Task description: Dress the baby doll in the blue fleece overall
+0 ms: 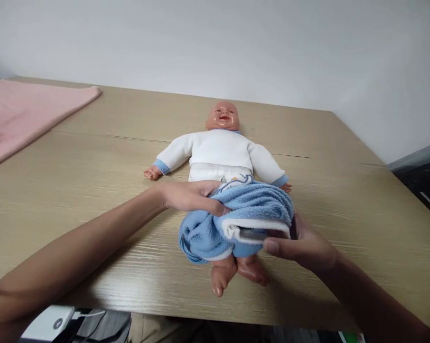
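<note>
Likely trouble: the blue trousers (254,202) could twist or snag if the two hands tug unevenly, as the fabric's already bunched; a hard pull might also drag the doll (220,147) along the smooth table (111,164). Doll's on its back, feet nearest me, trousers heaped over its legs. Left hand (191,196): partly closed, thumb on top of the cloth near the waist, fingertips hidden. Right hand (310,247): half curled round the white-trimmed leg opening, thumb at the edge, other fingers mostly out of sight behind.
</note>
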{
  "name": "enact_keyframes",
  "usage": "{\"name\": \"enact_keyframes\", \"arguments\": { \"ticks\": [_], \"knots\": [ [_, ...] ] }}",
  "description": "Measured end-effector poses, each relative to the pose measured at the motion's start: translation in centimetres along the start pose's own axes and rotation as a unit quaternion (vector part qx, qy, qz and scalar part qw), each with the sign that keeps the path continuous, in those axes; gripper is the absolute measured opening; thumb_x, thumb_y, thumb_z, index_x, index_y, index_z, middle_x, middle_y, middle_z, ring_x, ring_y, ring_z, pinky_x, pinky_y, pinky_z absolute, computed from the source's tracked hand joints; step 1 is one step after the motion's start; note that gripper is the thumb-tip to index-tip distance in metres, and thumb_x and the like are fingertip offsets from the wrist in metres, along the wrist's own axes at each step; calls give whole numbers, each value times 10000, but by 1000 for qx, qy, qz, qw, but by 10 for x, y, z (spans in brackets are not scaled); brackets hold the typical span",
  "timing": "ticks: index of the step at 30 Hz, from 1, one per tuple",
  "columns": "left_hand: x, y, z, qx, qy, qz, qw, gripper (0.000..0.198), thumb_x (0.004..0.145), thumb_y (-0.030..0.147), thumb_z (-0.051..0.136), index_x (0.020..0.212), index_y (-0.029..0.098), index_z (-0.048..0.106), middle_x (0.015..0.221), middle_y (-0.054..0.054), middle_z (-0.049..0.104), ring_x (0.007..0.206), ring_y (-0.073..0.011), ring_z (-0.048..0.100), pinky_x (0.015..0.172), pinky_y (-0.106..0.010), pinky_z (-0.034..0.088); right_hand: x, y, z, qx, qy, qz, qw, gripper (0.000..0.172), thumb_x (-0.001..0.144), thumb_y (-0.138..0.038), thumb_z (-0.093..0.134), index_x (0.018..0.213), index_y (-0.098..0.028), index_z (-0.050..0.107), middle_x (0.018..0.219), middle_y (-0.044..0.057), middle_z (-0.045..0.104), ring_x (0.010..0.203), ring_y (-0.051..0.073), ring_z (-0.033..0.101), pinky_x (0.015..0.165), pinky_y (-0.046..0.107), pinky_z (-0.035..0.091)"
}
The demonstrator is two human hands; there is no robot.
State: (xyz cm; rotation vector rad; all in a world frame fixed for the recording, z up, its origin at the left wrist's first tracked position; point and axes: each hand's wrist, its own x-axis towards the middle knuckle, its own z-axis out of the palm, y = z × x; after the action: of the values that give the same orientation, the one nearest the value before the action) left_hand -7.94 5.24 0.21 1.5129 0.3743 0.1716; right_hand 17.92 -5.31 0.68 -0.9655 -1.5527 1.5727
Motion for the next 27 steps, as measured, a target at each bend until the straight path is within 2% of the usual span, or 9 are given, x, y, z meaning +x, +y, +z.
{"name": "enact_keyframes", "arguments": {
  "ticks": [3,7,9,13,17,19,21,23,27],
  "knots": [
    [-1,0,3,-75,0,-28,997,542,846,670,863,1110,199,808,1100,-74,833,1077,-297,764,958,-394,647,-1,9,3,-14,120,0,993,245,909,-422,877,1077,-252,824,1141,47,855,1053,283,786,986,395,641],
    [4,10,14,-38,14,-10,999,504,896,558,879,1285,250,793,1307,-44,828,1256,-283,747,1102,-386,588,-1,10,8,-68,234,17,970,296,962,-491,779,1135,-254,815,1120,41,852,1031,290,783,911,393,658],
    [7,16,21,19,49,-17,998,409,940,482,844,1272,249,790,1280,-19,831,1223,-266,755,1085,-373,580,-7,6,11,-120,248,11,961,340,950,-513,790,1170,-255,812,1113,46,853,1007,298,796,867,395,676],
    [9,21,36,112,102,-46,987,205,944,350,754,1088,205,762,1094,-9,826,1070,-259,765,942,-364,593,-29,1,30,-152,267,35,951,399,931,-520,811,1237,-265,791,1034,53,862,892,298,830,723,377,699],
    [8,19,48,209,125,-21,970,253,892,293,782,1118,205,708,1087,-26,809,1025,-263,757,902,-377,561,-55,12,74,-204,298,1,932,373,963,-465,768,1265,-247,760,1008,65,848,912,292,836,721,346,690],
    [7,17,54,271,123,-22,954,202,912,281,744,1089,204,685,1047,-39,793,981,-264,747,870,-386,537,-66,22,98,-240,314,-14,918,305,982,-404,722,1240,-240,729,943,43,820,820,254,812,644,306,646],
    [5,16,58,319,109,-28,941,148,931,251,706,1063,210,652,1043,-48,774,981,-265,736,851,-382,519,-76,32,118,-292,356,-12,888,167,987,-367,697,1104,-248,692,804,-8,746,666,211,737,579,295,585],
    [4,15,62,353,97,-33,930,153,954,224,684,1095,212,627,1103,-60,766,1020,-264,733,851,-372,516,-84,42,129,-358,406,-17,840,115,982,-356,705,1000,-259,645,743,-34,676,624,201,677,602,314,565],
    [3,12,70,454,90,-37,885,197,959,213,706,1143,189,640,1187,-117,762,1157,-314,714,948,-395,534,-97,58,129,-461,459,-63,756,151,963,-348,726,1059,-260,650,929,57,694,900,316,675,817,453,598]
  ]
}}
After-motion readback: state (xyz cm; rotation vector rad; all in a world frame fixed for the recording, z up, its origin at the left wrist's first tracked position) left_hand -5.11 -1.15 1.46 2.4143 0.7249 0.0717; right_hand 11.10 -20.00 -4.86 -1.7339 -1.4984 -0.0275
